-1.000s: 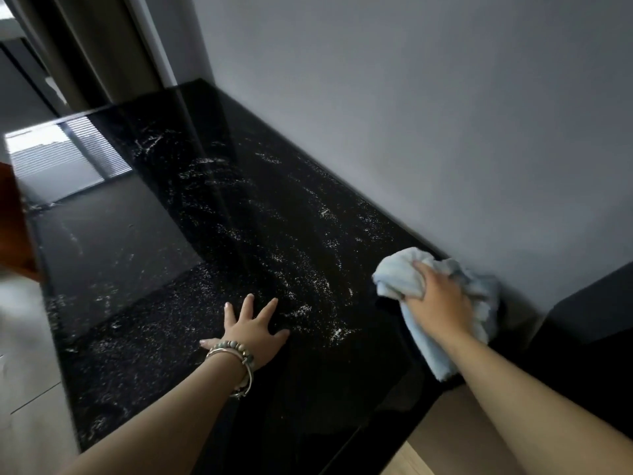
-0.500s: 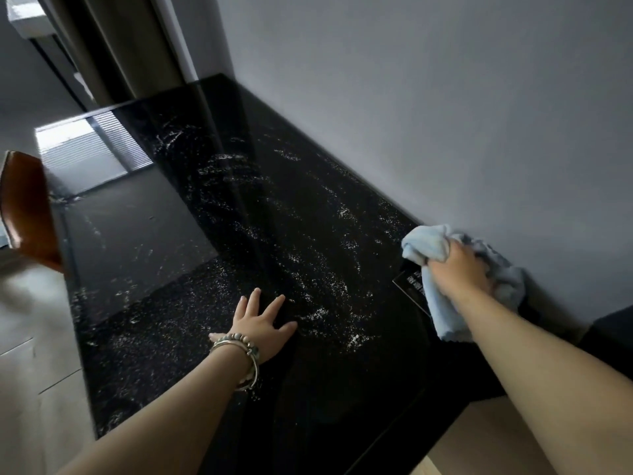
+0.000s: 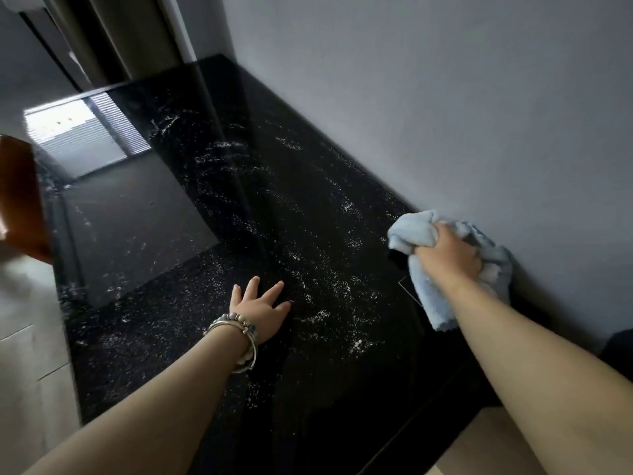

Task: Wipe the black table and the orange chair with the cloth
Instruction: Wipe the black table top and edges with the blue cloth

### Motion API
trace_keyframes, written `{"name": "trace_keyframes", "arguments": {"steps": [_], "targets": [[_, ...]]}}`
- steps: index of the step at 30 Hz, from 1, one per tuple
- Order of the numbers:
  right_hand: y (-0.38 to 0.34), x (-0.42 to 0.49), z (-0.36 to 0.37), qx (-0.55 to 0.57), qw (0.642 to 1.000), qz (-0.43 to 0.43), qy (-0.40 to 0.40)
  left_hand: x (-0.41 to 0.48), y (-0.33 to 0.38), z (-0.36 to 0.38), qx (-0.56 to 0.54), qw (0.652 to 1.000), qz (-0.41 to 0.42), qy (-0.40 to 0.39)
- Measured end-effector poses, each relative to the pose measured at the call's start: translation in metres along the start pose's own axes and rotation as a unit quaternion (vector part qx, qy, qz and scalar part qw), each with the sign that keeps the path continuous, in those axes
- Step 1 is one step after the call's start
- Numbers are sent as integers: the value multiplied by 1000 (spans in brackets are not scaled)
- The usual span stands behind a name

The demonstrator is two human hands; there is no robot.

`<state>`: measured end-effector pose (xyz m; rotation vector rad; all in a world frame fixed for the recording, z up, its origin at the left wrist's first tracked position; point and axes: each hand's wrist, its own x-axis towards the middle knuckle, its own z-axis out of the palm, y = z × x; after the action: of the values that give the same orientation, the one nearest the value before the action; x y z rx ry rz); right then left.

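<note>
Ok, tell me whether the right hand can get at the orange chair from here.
Probably not. The right hand grips the cloth by the wall; the chair stands past the opposite edge of the table, with the whole top between. A step sideways seems needed.

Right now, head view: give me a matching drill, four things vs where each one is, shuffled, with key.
Things
1 cloth
2 left hand
3 orange chair
4 bracelets

Places
A spread flat on the black table
B at the frame's left edge
C bunched in the right hand, beside the wall
D worn on a wrist

Pairs: 1-C, 2-A, 3-B, 4-D
</note>
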<state>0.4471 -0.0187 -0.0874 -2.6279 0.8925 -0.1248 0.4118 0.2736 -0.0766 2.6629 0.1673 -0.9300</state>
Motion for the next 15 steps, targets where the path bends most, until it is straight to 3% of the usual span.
{"name": "trace_keyframes", "arguments": {"steps": [2,4,5,6,8,10,11,13,15], "targets": [[-18,-27,11,-52,990,-119,-56,-1,2,0,3,1000,2,1],[-22,-46,17,-18,947,-283,-153,0,3,-1,8,1000,6,-1],[-18,-40,15,-1,932,-315,-179,2,2,-2,11,1000,7,-6],[-12,-28,11,20,939,-303,-158,3,0,-2,17,1000,9,-18],[0,7,3,58,986,-143,-62,9,-6,-5,50,997,20,-50],[1,24,-2,85,996,8,-25,12,-10,-9,60,996,26,-65],[-6,22,2,52,998,21,-12,11,-10,-11,44,997,21,-62],[-25,6,12,11,998,-53,-22,8,-8,-10,22,998,19,-47],[-34,-25,27,-9,973,-207,-99,6,-4,-9,24,999,21,-37]]}}
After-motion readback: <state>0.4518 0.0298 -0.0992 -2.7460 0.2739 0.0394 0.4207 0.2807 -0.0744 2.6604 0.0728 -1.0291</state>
